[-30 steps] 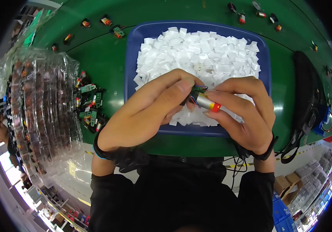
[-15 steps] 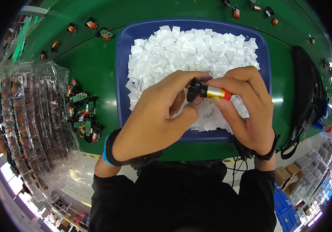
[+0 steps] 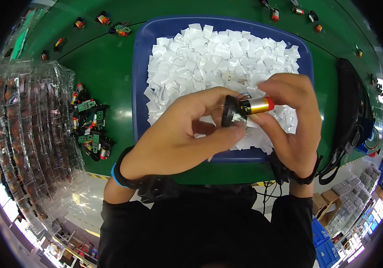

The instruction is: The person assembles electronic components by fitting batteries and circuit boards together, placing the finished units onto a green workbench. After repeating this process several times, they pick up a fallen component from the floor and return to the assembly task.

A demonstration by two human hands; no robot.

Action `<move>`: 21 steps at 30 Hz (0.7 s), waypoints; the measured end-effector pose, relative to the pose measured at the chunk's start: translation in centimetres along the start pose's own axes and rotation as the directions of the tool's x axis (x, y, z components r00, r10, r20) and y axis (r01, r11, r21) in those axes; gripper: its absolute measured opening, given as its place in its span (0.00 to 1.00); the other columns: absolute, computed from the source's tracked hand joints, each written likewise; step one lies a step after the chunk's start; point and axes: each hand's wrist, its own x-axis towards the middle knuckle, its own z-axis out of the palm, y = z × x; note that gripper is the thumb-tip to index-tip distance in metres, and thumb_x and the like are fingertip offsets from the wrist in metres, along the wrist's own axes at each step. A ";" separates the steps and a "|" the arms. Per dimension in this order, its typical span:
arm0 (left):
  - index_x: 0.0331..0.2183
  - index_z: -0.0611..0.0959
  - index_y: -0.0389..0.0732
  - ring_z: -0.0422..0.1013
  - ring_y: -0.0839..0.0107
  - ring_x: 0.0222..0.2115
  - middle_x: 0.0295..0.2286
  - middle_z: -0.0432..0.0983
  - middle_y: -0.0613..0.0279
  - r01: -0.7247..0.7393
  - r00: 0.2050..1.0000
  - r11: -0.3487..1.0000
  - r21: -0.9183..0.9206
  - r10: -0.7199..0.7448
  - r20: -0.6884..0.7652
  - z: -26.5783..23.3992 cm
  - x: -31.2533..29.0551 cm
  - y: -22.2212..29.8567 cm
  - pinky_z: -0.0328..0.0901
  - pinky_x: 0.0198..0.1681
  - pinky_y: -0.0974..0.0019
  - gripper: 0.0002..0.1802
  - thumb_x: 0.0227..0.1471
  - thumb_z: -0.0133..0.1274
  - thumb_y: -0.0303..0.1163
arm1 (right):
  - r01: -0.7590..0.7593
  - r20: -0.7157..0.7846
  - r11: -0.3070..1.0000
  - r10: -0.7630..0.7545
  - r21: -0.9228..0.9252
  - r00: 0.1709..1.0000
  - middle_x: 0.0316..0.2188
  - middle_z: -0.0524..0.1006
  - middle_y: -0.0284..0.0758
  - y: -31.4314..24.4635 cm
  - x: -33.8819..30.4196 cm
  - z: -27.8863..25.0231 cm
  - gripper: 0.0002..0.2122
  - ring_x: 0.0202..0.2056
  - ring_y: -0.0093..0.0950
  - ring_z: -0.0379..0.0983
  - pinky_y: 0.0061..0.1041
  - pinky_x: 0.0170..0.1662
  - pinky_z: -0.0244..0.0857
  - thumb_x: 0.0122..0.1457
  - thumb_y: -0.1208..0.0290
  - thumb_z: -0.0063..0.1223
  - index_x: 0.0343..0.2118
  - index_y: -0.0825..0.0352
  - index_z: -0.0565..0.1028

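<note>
My left hand [image 3: 182,129] pinches a black round cap [image 3: 228,111] with small pins on its face. From the cap a cylindrical battery [image 3: 258,105], silver and gold with a red end, points to the right, a thin wire looping above it. My right hand [image 3: 292,120] has its thumb against the battery's underside, while its index finger is lifted off above, slightly blurred. Both hands are over a blue tub [image 3: 139,89] of small white paper squares [image 3: 218,53]. What lies inside my left palm is hidden.
Left of the tub lies a pile of batteries with green circuit boards [image 3: 91,125], beside a stack of clear plastic trays [image 3: 35,143]. More battery assemblies [image 3: 103,18] are scattered at the back of the green table [image 3: 111,67]. A black case [image 3: 350,102] stands at the right.
My right index finger has lifted away from the battery. The cap and battery have shifted slightly right, and my left thumb has slid further along beneath them.
</note>
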 end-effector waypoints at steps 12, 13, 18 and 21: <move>0.50 0.75 0.35 0.65 0.83 0.20 0.29 0.74 0.67 0.096 0.995 0.992 -0.085 -0.096 0.001 -0.4 0.0 0.8 0.60 0.22 0.77 0.21 0.54 0.55 0.26 | 0.135 -0.020 0.968 -0.142 -0.209 0.990 0.28 0.74 0.36 0.0 -0.3 -0.1 0.13 0.27 0.28 0.72 0.23 0.28 0.66 0.38 0.80 0.71 0.28 0.69 0.79; 0.50 0.75 0.35 0.65 0.83 0.20 0.29 0.74 0.67 0.096 0.995 0.992 -0.086 -0.097 0.000 -0.4 0.0 0.5 0.60 0.22 0.77 0.21 0.54 0.55 0.26 | 0.118 -0.015 0.974 -0.123 -0.193 0.992 0.27 0.74 0.35 0.0 -0.2 0.1 0.13 0.27 0.27 0.72 0.22 0.27 0.65 0.38 0.81 0.71 0.28 0.70 0.79; 0.52 0.74 0.35 0.68 0.80 0.28 0.34 0.73 0.65 -0.117 0.984 0.966 0.229 0.145 -0.108 0.3 0.2 -0.6 0.62 0.25 0.77 0.24 0.51 0.54 0.18 | 0.090 -0.056 0.978 -0.102 -0.190 0.993 0.28 0.75 0.36 0.1 -0.5 0.1 0.12 0.27 0.26 0.72 0.21 0.27 0.67 0.40 0.85 0.68 0.29 0.71 0.78; 0.52 0.74 0.37 0.69 0.80 0.31 0.35 0.73 0.66 -0.191 0.956 0.921 0.338 0.254 -0.150 0.6 0.2 -0.5 0.64 0.27 0.77 0.25 0.50 0.55 0.17 | -0.033 -0.059 0.996 0.028 -0.085 0.998 0.28 0.75 0.36 -0.3 -0.5 0.2 0.11 0.27 0.25 0.72 0.20 0.28 0.67 0.42 0.86 0.67 0.30 0.72 0.78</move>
